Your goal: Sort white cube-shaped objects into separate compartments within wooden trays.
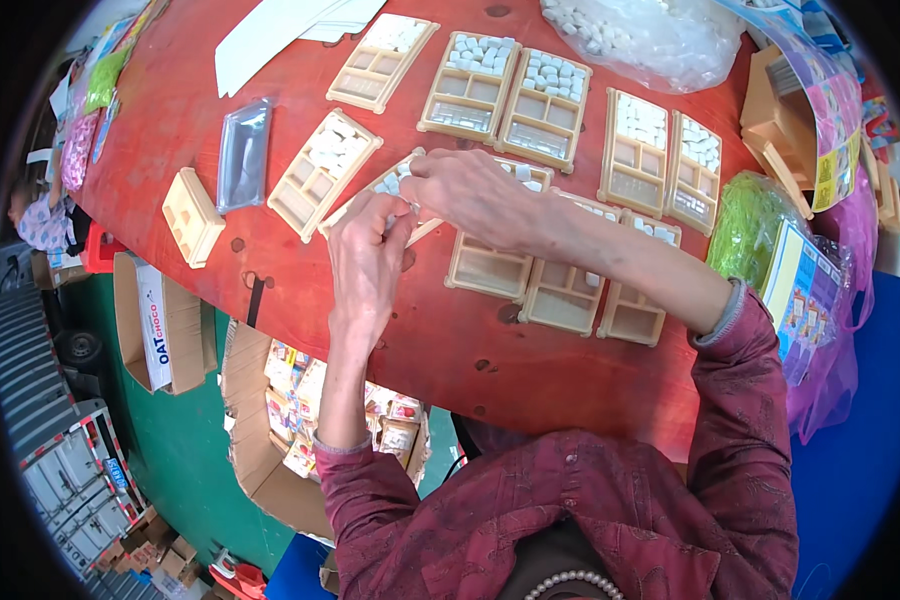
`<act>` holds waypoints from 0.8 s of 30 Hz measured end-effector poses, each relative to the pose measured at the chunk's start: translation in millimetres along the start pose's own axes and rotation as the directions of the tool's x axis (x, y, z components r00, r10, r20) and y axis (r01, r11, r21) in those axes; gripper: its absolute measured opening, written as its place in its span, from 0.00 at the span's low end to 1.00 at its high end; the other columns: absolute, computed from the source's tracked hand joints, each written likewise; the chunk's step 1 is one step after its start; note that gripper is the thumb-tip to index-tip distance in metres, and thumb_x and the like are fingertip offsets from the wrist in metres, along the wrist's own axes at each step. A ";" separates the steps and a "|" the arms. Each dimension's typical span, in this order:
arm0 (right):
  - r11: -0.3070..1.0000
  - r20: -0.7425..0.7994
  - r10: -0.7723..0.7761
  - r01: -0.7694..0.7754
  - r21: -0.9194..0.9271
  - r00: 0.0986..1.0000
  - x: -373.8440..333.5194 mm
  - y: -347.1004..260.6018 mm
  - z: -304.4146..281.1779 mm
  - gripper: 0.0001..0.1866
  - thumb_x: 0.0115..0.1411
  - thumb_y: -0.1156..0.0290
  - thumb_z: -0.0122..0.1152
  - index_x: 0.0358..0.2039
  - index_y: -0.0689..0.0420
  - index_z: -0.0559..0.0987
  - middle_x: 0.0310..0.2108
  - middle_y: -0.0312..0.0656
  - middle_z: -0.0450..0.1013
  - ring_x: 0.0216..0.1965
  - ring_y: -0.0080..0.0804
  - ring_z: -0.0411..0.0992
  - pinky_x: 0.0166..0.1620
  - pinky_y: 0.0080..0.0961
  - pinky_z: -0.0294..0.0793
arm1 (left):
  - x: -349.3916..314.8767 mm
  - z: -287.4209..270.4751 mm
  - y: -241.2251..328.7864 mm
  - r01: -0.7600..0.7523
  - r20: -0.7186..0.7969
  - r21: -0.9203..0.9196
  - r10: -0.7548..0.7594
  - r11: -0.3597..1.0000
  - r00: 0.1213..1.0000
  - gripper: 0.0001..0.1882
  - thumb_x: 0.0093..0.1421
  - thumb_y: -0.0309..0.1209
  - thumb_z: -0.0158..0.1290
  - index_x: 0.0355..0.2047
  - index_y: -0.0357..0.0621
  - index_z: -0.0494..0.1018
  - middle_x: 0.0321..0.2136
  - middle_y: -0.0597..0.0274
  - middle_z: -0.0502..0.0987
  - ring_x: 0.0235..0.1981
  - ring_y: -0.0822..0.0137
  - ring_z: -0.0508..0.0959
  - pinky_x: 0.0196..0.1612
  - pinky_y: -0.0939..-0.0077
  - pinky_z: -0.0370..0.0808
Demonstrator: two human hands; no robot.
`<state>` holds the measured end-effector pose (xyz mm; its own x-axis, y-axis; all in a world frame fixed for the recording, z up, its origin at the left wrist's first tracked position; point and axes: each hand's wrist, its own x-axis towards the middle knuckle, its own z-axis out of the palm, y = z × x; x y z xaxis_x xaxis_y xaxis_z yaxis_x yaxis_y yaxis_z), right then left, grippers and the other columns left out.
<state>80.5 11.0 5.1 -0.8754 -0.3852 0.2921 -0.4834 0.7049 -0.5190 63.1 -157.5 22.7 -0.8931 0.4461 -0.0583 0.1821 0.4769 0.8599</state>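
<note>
The left hand (365,258) and right hand (475,197) are curling over a beige tray (372,190), whatever they're gripping staying unclear; a cardboard box (130,310) is showing a blue-and-red-lettered label (156,325).

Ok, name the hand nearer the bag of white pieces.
Right. In view, the right hand is below and left of the bag; the left hand, farther left, lower.

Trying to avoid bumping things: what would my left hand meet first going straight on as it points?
Your left hand would likely meet your right hand first; depth is unclear, so they may be touching.
</note>
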 end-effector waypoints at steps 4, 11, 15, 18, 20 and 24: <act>0.998 -0.033 0.040 -0.038 0.046 0.999 -1.0 6.4 3.4 0.02 0.49 0.78 0.56 0.25 0.63 0.74 0.29 0.47 0.71 0.35 0.47 0.71 0.34 0.38 0.70 | 0.8 -1.5 -1.5 0.034 -0.045 -0.003 -0.034 0.999 0.998 0.02 0.55 0.18 0.53 0.29 0.32 0.71 0.24 0.61 0.72 0.15 0.72 0.73 0.15 0.77 0.70; 0.965 -0.013 0.143 -0.137 0.224 0.990 -3.0 19.9 1.1 0.02 0.50 0.79 0.58 0.25 0.63 0.74 0.27 0.46 0.70 0.30 0.45 0.70 0.33 0.36 0.68 | -0.3 -8.0 -12.2 0.129 -0.036 -0.223 -0.140 0.966 0.989 0.01 0.55 0.19 0.53 0.28 0.34 0.72 0.19 0.64 0.70 0.16 0.76 0.73 0.17 0.81 0.72; 0.978 -0.020 0.097 -0.092 0.186 0.995 -3.8 8.3 4.4 0.02 0.50 0.80 0.57 0.25 0.63 0.73 0.27 0.47 0.69 0.30 0.47 0.70 0.32 0.37 0.68 | -3.1 -2.2 -12.9 0.127 -0.045 -0.246 -0.142 0.961 0.989 0.01 0.55 0.17 0.53 0.29 0.34 0.72 0.22 0.64 0.71 0.18 0.78 0.72 0.17 0.82 0.73; 0.987 -0.005 0.090 -0.088 0.137 0.996 -3.4 -5.7 -4.2 0.04 0.45 0.81 0.56 0.24 0.63 0.73 0.28 0.49 0.70 0.31 0.49 0.72 0.32 0.39 0.70 | -2.9 -1.3 -13.6 0.114 -0.054 -0.233 -0.130 0.966 0.990 0.01 0.56 0.17 0.52 0.28 0.33 0.71 0.24 0.64 0.72 0.19 0.78 0.72 0.17 0.81 0.74; 0.990 -0.005 0.084 -0.083 0.117 0.996 -4.8 -7.1 -3.3 0.06 0.41 0.83 0.55 0.23 0.63 0.74 0.28 0.50 0.72 0.32 0.51 0.73 0.32 0.40 0.72 | -2.9 -0.6 -12.3 0.120 -0.049 -0.225 -0.134 0.967 0.990 0.02 0.56 0.16 0.52 0.28 0.33 0.71 0.25 0.64 0.72 0.20 0.78 0.72 0.17 0.82 0.74; 1.000 -0.050 0.009 -0.008 0.022 0.999 -9.7 -6.3 7.4 0.03 0.45 0.80 0.53 0.23 0.64 0.70 0.27 0.48 0.68 0.32 0.50 0.70 0.33 0.39 0.70 | -2.6 1.3 -9.1 0.062 -0.066 -0.169 -0.074 0.984 0.995 0.02 0.55 0.16 0.51 0.27 0.32 0.70 0.26 0.63 0.71 0.20 0.76 0.72 0.17 0.81 0.75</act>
<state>92.0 5.8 -0.4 -0.8783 -0.3488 0.3271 -0.4766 0.6946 -0.5390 64.3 -162.1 14.4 -0.9292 0.3589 -0.0885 0.0541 0.3688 0.9279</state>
